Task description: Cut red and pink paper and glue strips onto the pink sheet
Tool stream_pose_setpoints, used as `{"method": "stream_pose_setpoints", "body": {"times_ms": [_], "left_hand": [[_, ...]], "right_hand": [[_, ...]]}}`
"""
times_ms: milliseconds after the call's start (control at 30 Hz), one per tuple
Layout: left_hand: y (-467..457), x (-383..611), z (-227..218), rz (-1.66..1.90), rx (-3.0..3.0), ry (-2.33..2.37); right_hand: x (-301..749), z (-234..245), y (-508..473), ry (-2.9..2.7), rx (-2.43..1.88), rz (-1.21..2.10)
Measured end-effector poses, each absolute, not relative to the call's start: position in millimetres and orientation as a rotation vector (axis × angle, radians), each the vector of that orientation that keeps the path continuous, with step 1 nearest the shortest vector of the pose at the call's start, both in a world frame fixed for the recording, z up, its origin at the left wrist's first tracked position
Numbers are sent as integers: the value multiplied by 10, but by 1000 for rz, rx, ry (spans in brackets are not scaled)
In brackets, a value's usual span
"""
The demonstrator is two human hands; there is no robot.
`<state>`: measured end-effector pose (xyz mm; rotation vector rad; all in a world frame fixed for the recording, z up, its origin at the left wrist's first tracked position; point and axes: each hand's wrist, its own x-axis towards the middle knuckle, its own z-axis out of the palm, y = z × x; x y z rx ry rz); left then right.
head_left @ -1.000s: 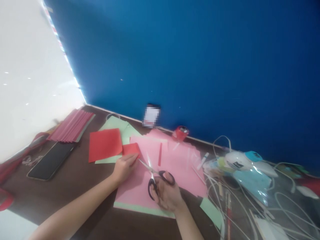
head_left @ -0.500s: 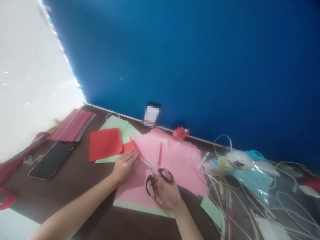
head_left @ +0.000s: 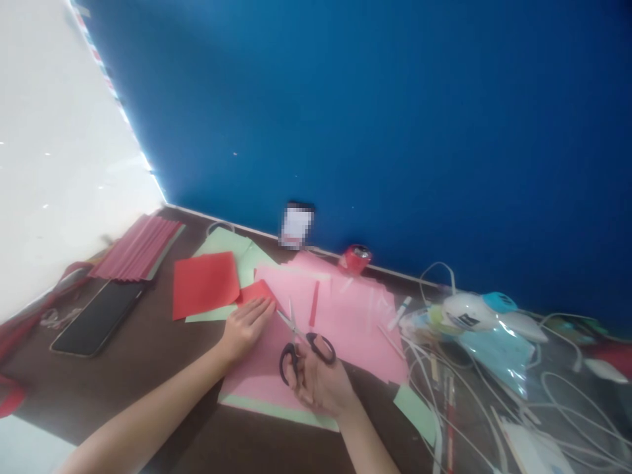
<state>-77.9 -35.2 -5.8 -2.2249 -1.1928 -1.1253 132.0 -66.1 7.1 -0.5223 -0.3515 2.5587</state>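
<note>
Both hands are low over the desk, working close together above pink paper. Scissors sit in the right hand, thumb in one loop and fingers at the other, blades parted in a narrow V. Their long axis runs from the palm away from the person, leaning left, so the tips point toward a small piece of red paper and lie just beside its right edge. That wrist is rolled palm-up, the forearm coming in from the near edge of my view. Across from it, the left hand lies palm-down on the small red piece, fingers together and reaching to its right corner; the thumb is hidden, so whether it pinches I cannot tell. Its forearm slants in from the near left. Near the blades, a red strip lies on the pink; a larger red sheet rests left of the small piece.
</note>
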Motion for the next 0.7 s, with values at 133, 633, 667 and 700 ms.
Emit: {"method": "stream_pose_setpoints", "body": {"times_ms": [133,633,667,700], "left_hand": [[-378,-778,-2,-1035,-2222,-1162],[-412,-777,42,-1087,-2325,-983],[-417,-768,32,-1093,-2330,-983],[-422,-758,22,-1098,-2339,-987]], "right_hand": [[1347,79,-650,-333,-551,2574],[1288,98,-669,-411,-499,2567],[1285,86,-669,-427,-485,2562],[1282,76,-668,-436,-470,2558]]}}
